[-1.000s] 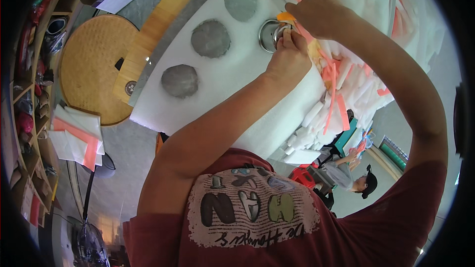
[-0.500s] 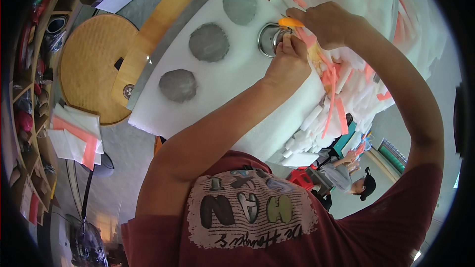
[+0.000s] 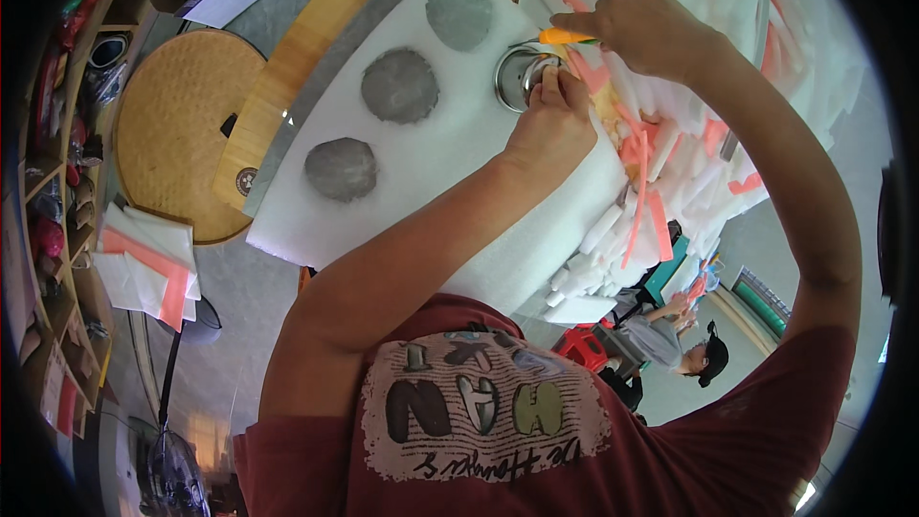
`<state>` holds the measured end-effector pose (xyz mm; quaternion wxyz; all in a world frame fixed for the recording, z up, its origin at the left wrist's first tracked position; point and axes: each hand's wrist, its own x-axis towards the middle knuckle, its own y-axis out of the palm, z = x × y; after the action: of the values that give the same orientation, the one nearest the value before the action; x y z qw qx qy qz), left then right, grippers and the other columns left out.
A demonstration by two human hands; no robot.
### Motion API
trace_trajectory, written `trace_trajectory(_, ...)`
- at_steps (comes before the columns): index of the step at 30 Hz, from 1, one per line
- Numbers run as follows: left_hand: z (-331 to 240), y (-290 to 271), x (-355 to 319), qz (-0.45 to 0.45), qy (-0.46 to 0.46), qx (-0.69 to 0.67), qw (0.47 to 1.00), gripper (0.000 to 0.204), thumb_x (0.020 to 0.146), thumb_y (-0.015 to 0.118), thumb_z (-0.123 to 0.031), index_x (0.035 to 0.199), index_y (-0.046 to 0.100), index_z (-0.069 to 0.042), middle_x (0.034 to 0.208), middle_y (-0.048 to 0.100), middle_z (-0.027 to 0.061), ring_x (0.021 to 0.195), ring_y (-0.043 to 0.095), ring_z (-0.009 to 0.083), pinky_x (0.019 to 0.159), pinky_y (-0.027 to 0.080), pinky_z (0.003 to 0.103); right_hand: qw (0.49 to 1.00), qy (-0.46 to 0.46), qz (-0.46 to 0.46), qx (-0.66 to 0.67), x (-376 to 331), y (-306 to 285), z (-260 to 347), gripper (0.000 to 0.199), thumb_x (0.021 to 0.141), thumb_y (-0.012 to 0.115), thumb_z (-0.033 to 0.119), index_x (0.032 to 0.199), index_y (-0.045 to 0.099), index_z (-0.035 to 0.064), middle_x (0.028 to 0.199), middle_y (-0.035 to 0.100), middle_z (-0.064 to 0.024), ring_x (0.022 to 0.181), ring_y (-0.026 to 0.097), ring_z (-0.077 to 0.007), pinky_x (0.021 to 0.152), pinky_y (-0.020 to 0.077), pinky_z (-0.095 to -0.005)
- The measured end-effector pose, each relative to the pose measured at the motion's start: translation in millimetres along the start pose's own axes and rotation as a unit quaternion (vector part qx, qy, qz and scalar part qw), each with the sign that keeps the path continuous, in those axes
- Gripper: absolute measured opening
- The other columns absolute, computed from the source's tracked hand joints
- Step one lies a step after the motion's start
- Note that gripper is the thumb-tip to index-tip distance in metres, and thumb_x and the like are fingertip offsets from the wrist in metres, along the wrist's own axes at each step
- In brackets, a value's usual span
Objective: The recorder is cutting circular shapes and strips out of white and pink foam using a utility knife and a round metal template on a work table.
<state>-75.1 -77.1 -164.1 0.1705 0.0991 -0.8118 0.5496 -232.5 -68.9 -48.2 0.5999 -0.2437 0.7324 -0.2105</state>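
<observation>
A thick white foam sheet point(image 3: 459, 158) lies in front of me, with three rough round holes showing grey beneath. At its far right part stands a round silver metal cup point(image 3: 504, 86). My left hand point(image 3: 553, 120) pinches the cup's near right side and holds it against the foam. Just beyond the cup, my right hand point(image 3: 646, 33) is closed on an orange-handled tool point(image 3: 565, 36). A thin metal tip points left from the handle, close to the cup's far rim; its exact kind is unclear.
Pink and white foam strips point(image 3: 661, 148) pile up right of the sheet. A round woven tray point(image 3: 182, 124) and cluttered shelves point(image 3: 72, 182) are at left. Folded foam pieces point(image 3: 148, 263) lie nearer. A person in a black cap point(image 3: 708, 356) sits at lower right.
My right hand has shifted slightly right with the orange-handled tool, and its thin metal tip now shows clearly. My left hand still holds the cup; the whole view has shifted slightly.
</observation>
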Motion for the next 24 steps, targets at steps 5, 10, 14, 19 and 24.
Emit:
trace_trajectory(5, -0.5, -2.0, 0.3, 0.028, 0.012, 0.01, 0.999, 0.021, 0.067, 0.062, -0.008, 0.082, 0.067, 0.005, 0.103, 0.055, 0.0277, 0.094, 0.059, 0.0381, 0.076, 0.052, 0.033, 1.0, -0.001, -0.02, -0.012, 0.5, 3.4, 4.9, 0.044, 0.078, 0.052, 0.005, 0.12, 0.054, 0.0191, 0.066, 0.058, -0.0082, 0.065, 0.059, -0.0244, 0.06, 0.0454, -0.0346)
trace_trajectory(10, 0.4, -0.4, -0.4, 0.017, 0.006, 0.009, 1.0, 0.02, 0.068, 0.061, -0.007, 0.082, 0.067, 0.005, 0.103, 0.055, 0.0275, 0.094, 0.06, 0.0378, 0.075, 0.052, 0.033, 0.999, 0.027, 0.033, -0.005, 5.4, 0.8, 16.8, 0.049, 0.078, 0.052, 0.005, 0.124, 0.051, 0.0212, 0.064, 0.056, -0.0087, 0.061, 0.058, -0.0251, 0.059, 0.0443, -0.0354)
trace_trajectory(14, 0.4, -0.6, -1.4, 0.024, 0.009, -0.006, 1.0, 0.02, 0.068, 0.061, -0.006, 0.083, 0.068, 0.005, 0.104, 0.055, 0.0275, 0.094, 0.059, 0.038, 0.075, 0.053, 0.032, 0.997, 0.041, 0.04, 0.055, 2.6, 7.6, 9.5, 0.048, 0.078, 0.051, 0.004, 0.123, 0.051, 0.0221, 0.064, 0.056, -0.0092, 0.061, 0.058, -0.0267, 0.059, 0.0443, -0.0368)
trace_trajectory(19, 1.4, -1.8, -0.9, 0.014, 0.002, -0.011, 1.0, 0.018, 0.067, 0.061, -0.006, 0.081, 0.068, 0.004, 0.103, 0.055, 0.0271, 0.094, 0.06, 0.0376, 0.074, 0.053, 0.032, 0.994, 0.062, 0.049, 0.082, -0.7, 9.8, 10.2, 0.048, 0.079, 0.049, 0.005, 0.124, 0.05, 0.0231, 0.065, 0.057, -0.0094, 0.063, 0.059, -0.0269, 0.06, 0.0441, -0.0378)
trace_trajectory(24, 0.7, -1.2, -1.2, 0.009, -0.004, -0.004, 1.0, 0.017, 0.066, 0.061, -0.006, 0.078, 0.068, 0.004, 0.102, 0.056, 0.0265, 0.093, 0.06, 0.0363, 0.072, 0.053, 0.031, 0.996, 0.054, -0.037, 0.053, -7.1, 24.7, 12.9, 0.046, 0.081, 0.047, 0.007, 0.125, 0.049, 0.02, 0.069, 0.059, -0.0093, 0.065, 0.06, -0.0265, 0.061, 0.0441, -0.0366)
